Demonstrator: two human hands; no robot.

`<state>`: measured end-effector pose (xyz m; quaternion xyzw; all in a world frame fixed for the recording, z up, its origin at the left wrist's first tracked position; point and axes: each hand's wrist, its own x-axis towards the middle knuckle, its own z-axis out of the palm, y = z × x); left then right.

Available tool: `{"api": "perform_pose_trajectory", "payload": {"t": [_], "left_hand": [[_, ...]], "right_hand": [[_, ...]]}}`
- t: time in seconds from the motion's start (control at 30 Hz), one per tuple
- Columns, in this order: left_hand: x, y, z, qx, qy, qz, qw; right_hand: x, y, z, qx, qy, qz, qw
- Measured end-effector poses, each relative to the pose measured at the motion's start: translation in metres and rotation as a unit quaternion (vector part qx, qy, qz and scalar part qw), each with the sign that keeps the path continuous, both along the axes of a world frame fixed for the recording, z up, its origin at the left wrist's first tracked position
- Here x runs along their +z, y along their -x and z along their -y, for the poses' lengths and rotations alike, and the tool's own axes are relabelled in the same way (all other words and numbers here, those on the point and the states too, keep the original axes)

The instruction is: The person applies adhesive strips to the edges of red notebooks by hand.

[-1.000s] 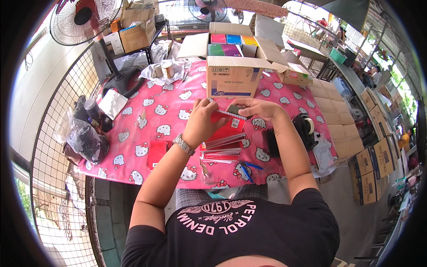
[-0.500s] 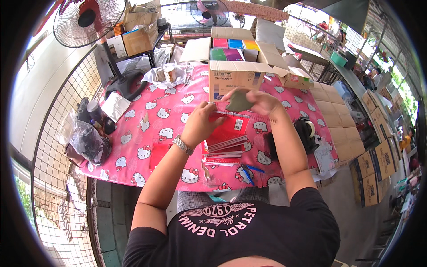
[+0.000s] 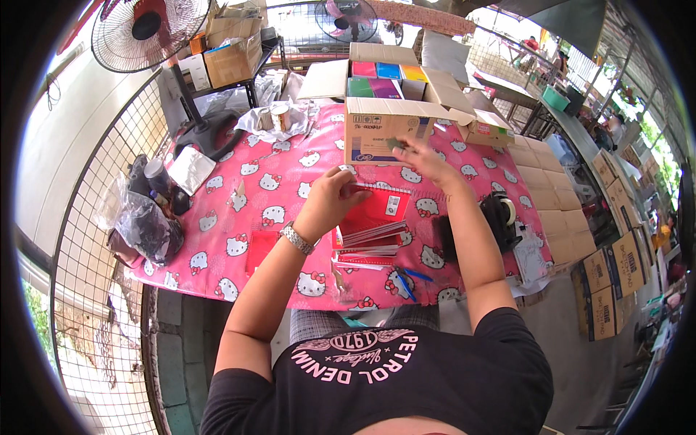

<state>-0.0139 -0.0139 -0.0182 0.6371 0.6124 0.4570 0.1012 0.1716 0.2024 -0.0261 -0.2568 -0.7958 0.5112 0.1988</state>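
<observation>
A red spiral notebook (image 3: 379, 205) lies on top of a staggered stack of red notebooks (image 3: 368, 245) in front of me. Its wire coil (image 3: 428, 194) runs along the far edge and sticks out past the right corner. My left hand (image 3: 333, 199) is closed at the notebook's far left corner, thumb and fingers pinching the edge. Above and right of the coil, my right hand (image 3: 426, 161) holds a small olive-green flat piece (image 3: 398, 143), blurred by motion. Whether that piece is cloth or something stiffer I cannot tell.
An open carton (image 3: 384, 130) of colourful notebooks stands beyond my hands. Blue-handled scissors (image 3: 407, 281) lie near the front edge. A black tape dispenser (image 3: 496, 221) sits by my right forearm. Plastic-wrapped items (image 3: 148, 225) and a standing fan (image 3: 190, 119) occupy the left side.
My right hand has lifted away from the notebook's coil, and the olive-green piece has turned and moved up with it. My left hand stays at the notebook's corner.
</observation>
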Motion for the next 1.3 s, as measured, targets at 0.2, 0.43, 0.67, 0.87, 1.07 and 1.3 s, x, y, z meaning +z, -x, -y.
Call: {"api": "perform_pose_trajectory", "payload": {"t": [0.2,0.43,0.67,0.87,1.07,1.3], "left_hand": [[0.003,-0.02,-0.018,-0.046,-0.046,-0.023,0.998],[-0.011,-0.005,-0.001,0.011,-0.046,-0.021,0.999],[-0.012,-0.013,-0.014,0.014,-0.066,-0.018,0.998],[-0.008,-0.011,-0.013,0.005,-0.047,-0.03,0.998],[-0.01,-0.011,-0.012,0.009,-0.039,-0.024,0.999],[-0.01,-0.009,-0.012,-0.017,-0.059,-0.03,0.998]], "right_hand": [[-0.26,-0.072,-0.041,-0.064,-0.37,0.117,0.919],[0.038,-0.01,0.032,0.137,0.01,0.023,0.99],[0.089,0.004,0.079,0.125,-0.428,0.216,0.869],[0.056,0.008,0.081,0.081,-0.326,0.111,0.935],[0.055,0.01,0.097,0.039,-0.472,0.04,0.88],[0.062,0.006,0.088,0.112,-0.357,0.099,0.922]]}}
